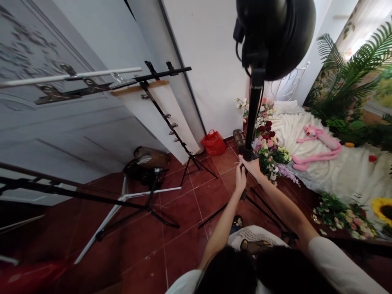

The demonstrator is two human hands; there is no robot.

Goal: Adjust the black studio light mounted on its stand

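Note:
A black light stand (252, 116) rises in front of me, with a large black studio light (277, 36) on its top. My right hand (251, 165) is closed round the pole just under its black collar. Slightly lower and to the left, my left hand (241, 176) also grips the pole, its fingers curled against it. The hands touch or nearly touch; some fingers are hidden behind the pole and each other. Below them, the stand's black legs (263, 207) spread over the tiles.
Left stands a black backdrop stand (162, 110) with clips and a white board (159, 118). A red bag (213, 143) lies by the wall. White and black stand legs (150, 192) cross the floor. Right are flowers (269, 143), a pink plush toy (321, 143) on white fabric, and palm leaves (352, 69).

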